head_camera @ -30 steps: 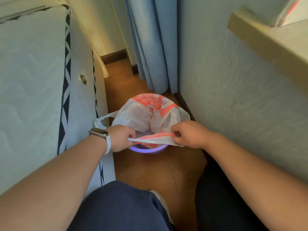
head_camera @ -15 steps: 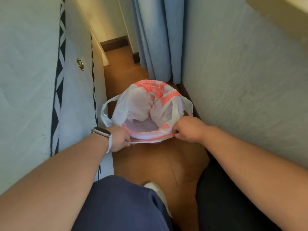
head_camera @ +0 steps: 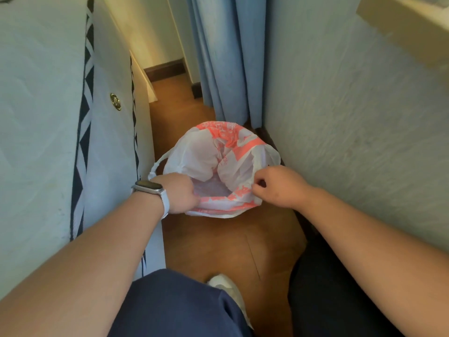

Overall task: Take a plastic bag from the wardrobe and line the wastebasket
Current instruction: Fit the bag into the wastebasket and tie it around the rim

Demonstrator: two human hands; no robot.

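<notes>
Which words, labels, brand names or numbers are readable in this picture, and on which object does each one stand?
No text can be read.
plastic bag: orange print, maybe characters, too blurred and crumpled to read.
round metal badge on the mattress: engraving too small to read.
watch: screen dark, nothing shown.

A bedroom: mattress (head_camera: 43, 117) edge, blue curtain (head_camera: 228, 57), wood floor (head_camera: 218, 246).

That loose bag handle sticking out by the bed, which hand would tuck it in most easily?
Probably the left hand: it grips the plastic bag right beside that loose handle, while the right hand pinches the opposite edge, by the wall.
</notes>
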